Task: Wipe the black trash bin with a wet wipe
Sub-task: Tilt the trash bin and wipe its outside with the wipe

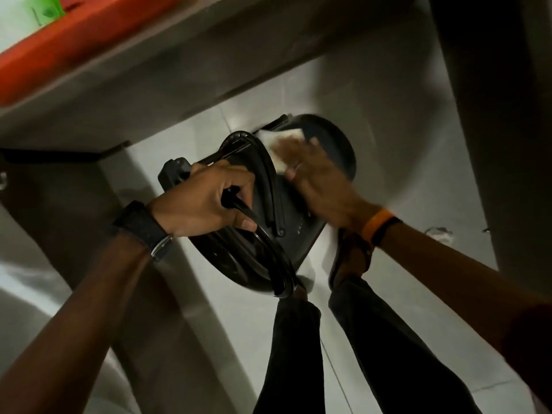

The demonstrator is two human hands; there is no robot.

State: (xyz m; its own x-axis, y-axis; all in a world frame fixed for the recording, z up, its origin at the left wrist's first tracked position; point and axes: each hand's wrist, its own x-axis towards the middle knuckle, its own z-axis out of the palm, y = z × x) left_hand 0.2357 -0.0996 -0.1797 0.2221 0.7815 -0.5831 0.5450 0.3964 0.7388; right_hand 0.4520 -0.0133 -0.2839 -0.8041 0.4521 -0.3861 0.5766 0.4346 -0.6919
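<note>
Hands meet on the black trash bin point(286, 204), which I see tipped on its side on the pale tiled floor point(388, 162), lid end toward the camera. My left hand point(206, 198) is clenched around the bin's thin black bail handle point(254, 225); my right hand point(313, 174), motion-blurred, lies flat pressing a white wet wipe point(277, 141) against the bin's side. A grey worktop point(179, 70) overhangs at top left, carrying an orange tray point(74, 40) and a green object point(47, 7), both cut off by the frame. Dark trouser legs point(298, 354) and a sandalled foot point(352, 258) stand just beside the bin. I cannot make out the bin's far end.
</note>
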